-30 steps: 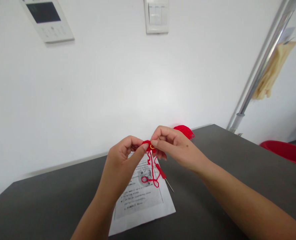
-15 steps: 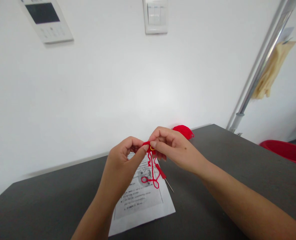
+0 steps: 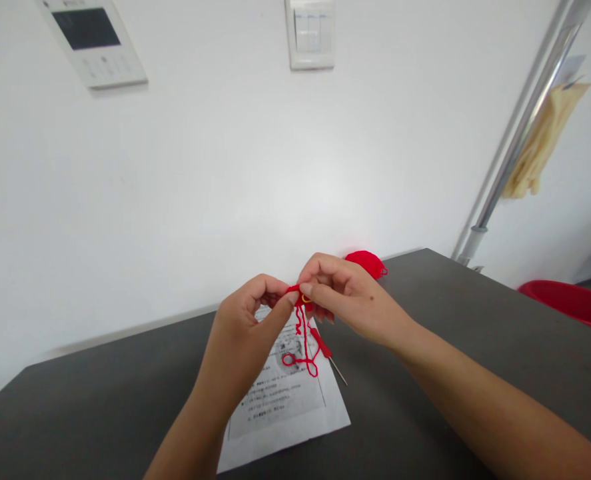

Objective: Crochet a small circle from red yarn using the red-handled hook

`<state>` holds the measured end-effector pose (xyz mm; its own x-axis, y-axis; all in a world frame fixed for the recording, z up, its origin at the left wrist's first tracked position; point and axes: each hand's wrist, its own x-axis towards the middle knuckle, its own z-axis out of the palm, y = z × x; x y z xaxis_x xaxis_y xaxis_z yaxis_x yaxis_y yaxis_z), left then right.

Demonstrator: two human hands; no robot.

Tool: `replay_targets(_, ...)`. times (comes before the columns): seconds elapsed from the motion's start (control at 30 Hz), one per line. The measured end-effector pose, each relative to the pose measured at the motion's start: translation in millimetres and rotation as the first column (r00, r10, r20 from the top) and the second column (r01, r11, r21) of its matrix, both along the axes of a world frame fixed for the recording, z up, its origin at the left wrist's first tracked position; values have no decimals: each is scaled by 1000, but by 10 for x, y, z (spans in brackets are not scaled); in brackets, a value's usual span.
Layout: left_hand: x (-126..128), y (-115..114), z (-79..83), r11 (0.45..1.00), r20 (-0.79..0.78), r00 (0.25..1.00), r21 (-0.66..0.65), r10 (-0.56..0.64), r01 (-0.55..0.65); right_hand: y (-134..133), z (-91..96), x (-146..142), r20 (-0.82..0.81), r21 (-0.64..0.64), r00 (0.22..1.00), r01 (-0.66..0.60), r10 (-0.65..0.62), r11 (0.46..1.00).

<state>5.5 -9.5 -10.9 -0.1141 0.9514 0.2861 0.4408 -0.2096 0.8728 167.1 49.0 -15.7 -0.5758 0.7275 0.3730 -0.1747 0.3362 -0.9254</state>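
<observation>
Between both hands is a small red crochet piece (image 3: 298, 291), with a bit of yellow, perhaps a stitch marker, at its right side. My left hand (image 3: 248, 310) pinches its left end between thumb and fingers. My right hand (image 3: 340, 290) is closed on the right end, thumb on top. Red yarn (image 3: 305, 343) hangs from the piece and loops on a printed sheet (image 3: 288, 433). Below the hands lies a crochet hook (image 3: 322, 345) with a red handle and thin metal shaft, partly on the sheet. Most of the crochet piece is hidden by my fingers.
A ball of red yarn (image 3: 366, 264) rests on the dark table (image 3: 125, 407) by the white wall. Off the table's right side stands a red basin (image 3: 565, 307). Beyond a metal pole (image 3: 525, 120) hang cream gloves (image 3: 545, 143).
Almost nothing differs. The crochet piece and my fingertips have shifted very slightly; both hands keep their hold. The yarn and hook on the sheet lie as before.
</observation>
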Motion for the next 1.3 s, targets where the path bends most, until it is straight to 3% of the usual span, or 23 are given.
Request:
replay_targets(0.4,-4,-18,12,999,-38,999,42,-5,6,-1,0,-4,47,53,998,30,-33,998)
replay_targets(0.63,-13,1,-7,993,89,989,24,-119,117,11,-16,15,26,55,998,48,-50,997)
replay_targets(0.97,13,-24,17,1000,42,999,24,-20,19,19,-2,29,25,154,995,89,-94,984)
replay_targets(1.3,50,-33,12,999,75,997,45,21,-24,29,-2,26,13,87,997,76,-77,993)
